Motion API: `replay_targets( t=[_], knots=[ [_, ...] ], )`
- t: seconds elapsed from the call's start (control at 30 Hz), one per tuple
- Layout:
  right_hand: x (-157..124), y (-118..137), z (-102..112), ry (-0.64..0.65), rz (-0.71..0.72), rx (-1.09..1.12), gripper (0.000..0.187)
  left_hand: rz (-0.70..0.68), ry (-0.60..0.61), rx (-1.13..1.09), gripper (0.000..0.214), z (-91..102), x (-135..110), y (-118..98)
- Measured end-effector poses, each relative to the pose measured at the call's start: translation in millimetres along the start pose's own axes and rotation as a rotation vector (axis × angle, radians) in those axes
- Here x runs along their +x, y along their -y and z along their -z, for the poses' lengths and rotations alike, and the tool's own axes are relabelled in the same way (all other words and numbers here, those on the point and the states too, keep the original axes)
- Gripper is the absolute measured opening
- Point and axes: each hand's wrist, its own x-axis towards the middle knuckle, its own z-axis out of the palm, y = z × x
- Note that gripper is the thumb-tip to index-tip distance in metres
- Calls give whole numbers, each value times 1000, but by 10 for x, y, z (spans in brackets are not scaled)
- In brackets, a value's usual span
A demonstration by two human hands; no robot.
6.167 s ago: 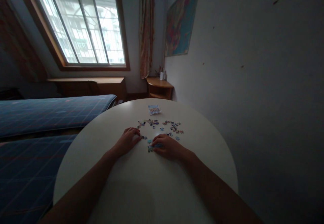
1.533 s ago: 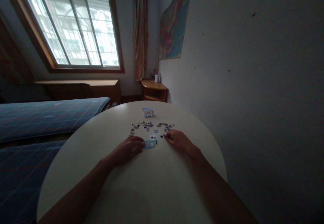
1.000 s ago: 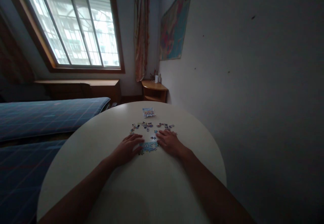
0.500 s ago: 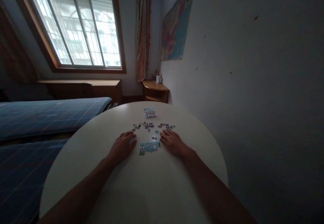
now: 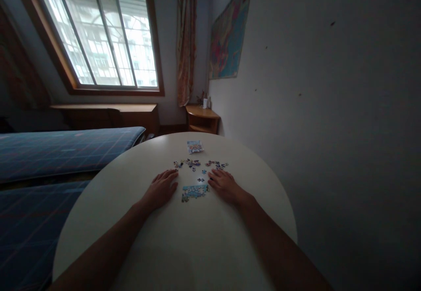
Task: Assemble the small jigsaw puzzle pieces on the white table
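Note:
Between my hands lies a joined section of a jigsaw puzzle [image 5: 194, 191], light blue on top with an uneven lower edge. My left hand [image 5: 162, 188] rests on the table to its left, fingers stretched forward, the tips at the edge of the loose puzzle pieces [image 5: 189, 163]. To the right of the section, my right hand [image 5: 224, 184] lies with fingers extended beside another group of pieces [image 5: 217, 164]. A blue piece [image 5: 204, 171] and a small dark cluster of pieces [image 5: 201, 180] sit between the hands. Neither hand visibly holds anything.
The round white table [image 5: 184, 242] carries a small picture packet [image 5: 195, 146] behind the pieces. A bed with a blue plaid mattress [image 5: 66, 150] stands at the left. A wall [image 5: 329, 150] runs along the right, and a wooden corner shelf [image 5: 202, 113] stands beyond the table.
My left hand has shifted slightly forward and to the right, its fingertips now over the left end of the loose pieces. My right hand has stayed nearly still.

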Motion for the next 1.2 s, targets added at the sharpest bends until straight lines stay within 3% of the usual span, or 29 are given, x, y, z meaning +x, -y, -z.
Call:
replay_targets(
  t=[0.13,0.27,0.47,0.6,0.7,0.87,1.03,1.2],
  knots=[
    [35,19,-24,-15,7,-1,54,-47,-78,34,54,8,140,-83],
    [50,51,-28,-24,-5,7,54,-88,29,48,54,-25,378,-144],
    [81,46,63,-24,32,-9,50,138,-119,116,41,-75,608,-204],
    [237,55,217,12,28,-64,45,-24,-36,52,48,-103,688,-203],
    [353,89,280,-19,-15,-96,46,-92,23,14,46,-108,702,-175],
    [372,154,208,-155,-41,-128,42,22,-77,20,40,-76,603,-138],
    [308,112,125,-245,10,-116,33,-79,-2,-24,44,-97,516,-153],
    [291,40,61,-293,-46,-70,32,17,-42,22,37,-98,499,-216]
  ],
)
